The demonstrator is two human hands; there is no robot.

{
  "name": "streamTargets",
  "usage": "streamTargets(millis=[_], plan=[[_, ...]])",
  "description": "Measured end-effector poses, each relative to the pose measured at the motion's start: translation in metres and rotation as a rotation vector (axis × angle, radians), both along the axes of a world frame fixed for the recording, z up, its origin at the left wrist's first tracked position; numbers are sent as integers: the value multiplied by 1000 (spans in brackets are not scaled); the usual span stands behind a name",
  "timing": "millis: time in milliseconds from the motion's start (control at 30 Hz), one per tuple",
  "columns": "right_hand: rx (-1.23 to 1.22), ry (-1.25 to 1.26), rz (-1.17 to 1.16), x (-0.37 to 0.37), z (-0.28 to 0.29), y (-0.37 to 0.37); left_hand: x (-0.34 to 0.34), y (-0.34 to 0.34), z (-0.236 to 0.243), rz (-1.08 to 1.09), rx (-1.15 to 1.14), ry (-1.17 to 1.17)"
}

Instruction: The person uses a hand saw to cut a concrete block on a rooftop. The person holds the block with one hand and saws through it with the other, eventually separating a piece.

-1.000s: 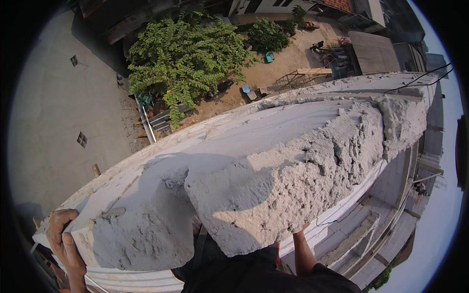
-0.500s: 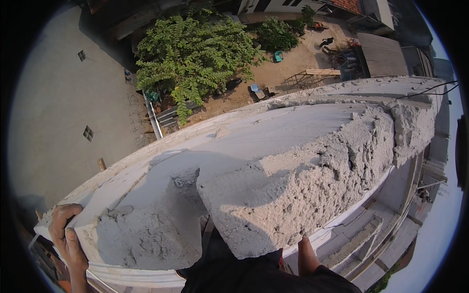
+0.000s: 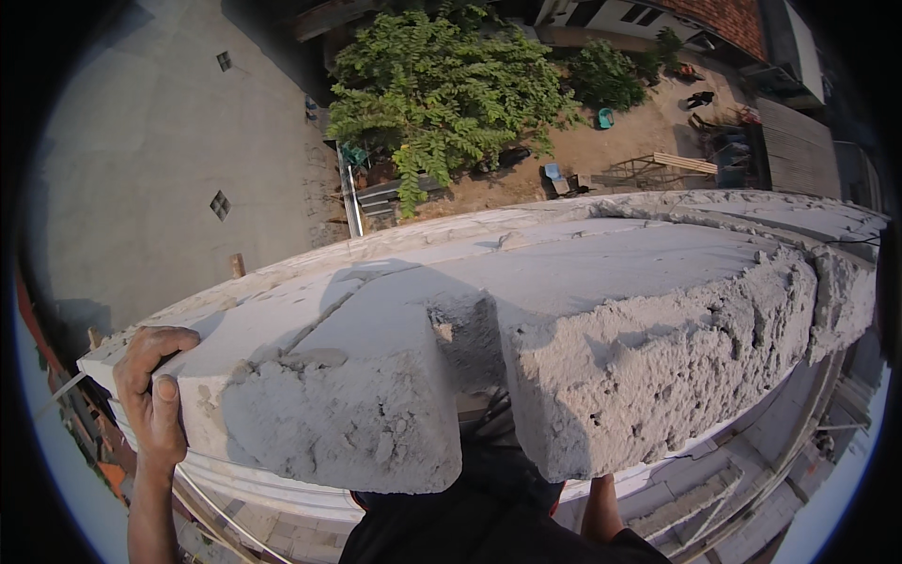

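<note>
A pale block wall (image 3: pixel 470 277) stretches across the view, with rough, pitted mortar along its near side. At its left end my left hand (image 3: pixel 155 390) grips the corner, fingers curled over the top and thumb against the near side. Close to my body a narrow gap splits the wall top between a left block (image 3: pixel 348 423) and a rough right block (image 3: pixel 658 357). My right forearm (image 3: pixel 601 512) rises from the lower edge just below the right block. The block hides the right hand, so its fingers cannot be seen.
Beyond the wall there is a drop to a dirt yard (image 3: pixel 644 136) with a leafy tree (image 3: pixel 442 89), a blue chair (image 3: pixel 553 173) and a person (image 3: pixel 699 100). A grey slab (image 3: pixel 141 179) lies at the left. Lower right, a ledge (image 3: pixel 691 503) and block walling show below.
My view has shifted, so the yard and wall sit further right in the picture. My left hand still holds the wall corner; less of my right forearm shows below the block.
</note>
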State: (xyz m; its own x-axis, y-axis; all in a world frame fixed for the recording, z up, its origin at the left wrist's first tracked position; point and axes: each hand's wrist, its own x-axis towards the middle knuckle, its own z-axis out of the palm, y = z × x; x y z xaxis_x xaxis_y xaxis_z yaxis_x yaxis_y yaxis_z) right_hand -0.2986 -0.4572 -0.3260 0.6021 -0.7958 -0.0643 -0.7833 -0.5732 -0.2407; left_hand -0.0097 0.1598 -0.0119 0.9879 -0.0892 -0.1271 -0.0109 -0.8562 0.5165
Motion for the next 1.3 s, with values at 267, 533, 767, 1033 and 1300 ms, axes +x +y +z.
streamTargets(millis=[267,533,767,1033,1300], plan=[[6,-3,0,2,-1,1,0,0,-1,11,-13,0],[3,-4,5,0,2,1,2,3,-3,4,-18,9],[-15,-7,13,-8,5,-4,-11,19,-10,93,0,66],[-19,20,-11,-15,15,2,-4,15,-17,77,4,76],[-22,30,-24,-19,19,9,-8,14,-7,107,23,106]])
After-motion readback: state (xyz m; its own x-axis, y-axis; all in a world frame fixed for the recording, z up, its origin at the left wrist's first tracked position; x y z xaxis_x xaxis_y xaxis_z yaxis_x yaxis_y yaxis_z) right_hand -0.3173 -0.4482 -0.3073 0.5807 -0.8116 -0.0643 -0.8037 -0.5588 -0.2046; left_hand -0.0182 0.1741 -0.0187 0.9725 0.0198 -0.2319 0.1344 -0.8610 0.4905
